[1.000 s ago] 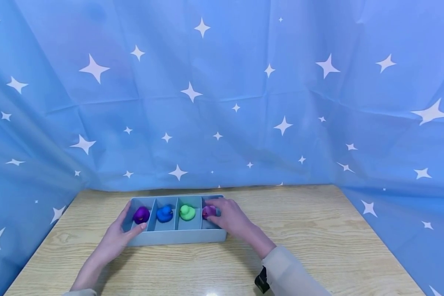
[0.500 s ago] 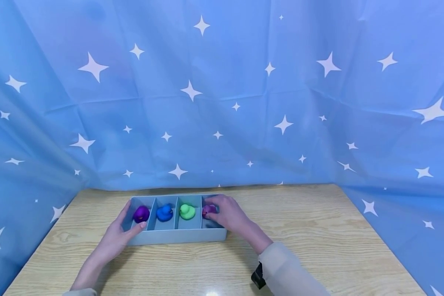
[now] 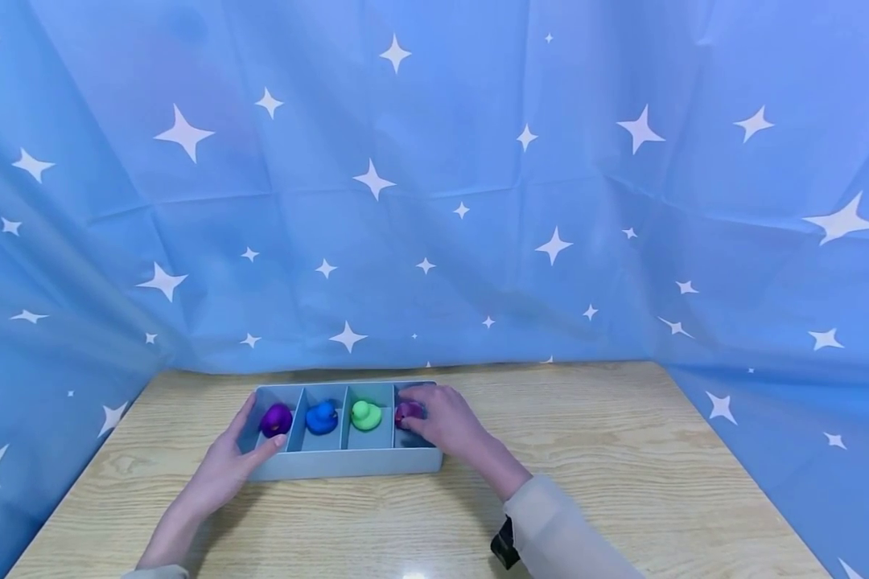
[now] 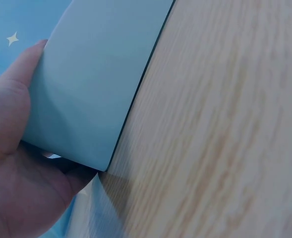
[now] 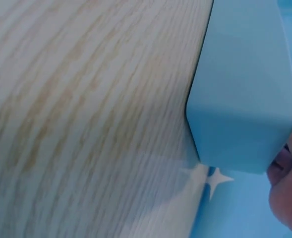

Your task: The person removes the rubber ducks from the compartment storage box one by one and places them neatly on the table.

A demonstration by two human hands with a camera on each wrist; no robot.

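Four ducks (image 3: 366,416) in tray (image 3: 348,463); almost no change over the last second, so work looks paused.
Head: tray near table's (image 3: 623,466) back edge, left of centre; left hand (image 3: 230,460) grips it, right hand (image 3: 450,424) curled round plum duck (image 3: 409,414), right end. Left wrist: grip at tray corner. Right wrist: duck hidden.

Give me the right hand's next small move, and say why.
I'd probably loosen the right hand from the reddish-purple duck and lift it clear: that duck seems to be down inside the right end of the tray, while the purple duck, blue duck and green duck sit in it, apart. The left hand grips the tray's left end, which should steady it.
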